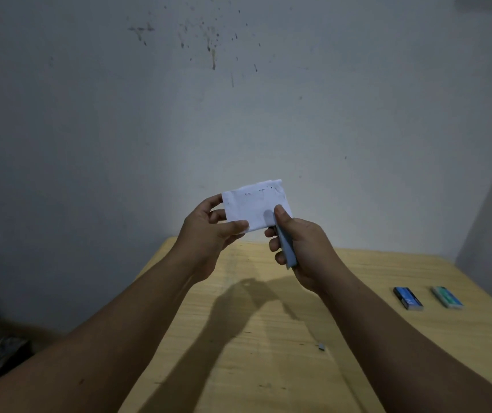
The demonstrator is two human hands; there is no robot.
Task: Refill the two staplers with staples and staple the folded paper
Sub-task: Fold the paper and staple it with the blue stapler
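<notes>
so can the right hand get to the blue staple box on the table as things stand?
Probably not right away: the right hand is shut on a pale blue stapler clamped on the folded paper. The path to the blue staple box itself looks free.

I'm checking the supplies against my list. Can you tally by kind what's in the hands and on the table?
Folded paper: 1, held up by the left hand
Stapler: 1, light blue, gripped in the right hand
Staple boxes: 2, on the table, one dark blue and one teal
Small grey piece: 1, loose on the table; too small to identify
Total: 5
</notes>
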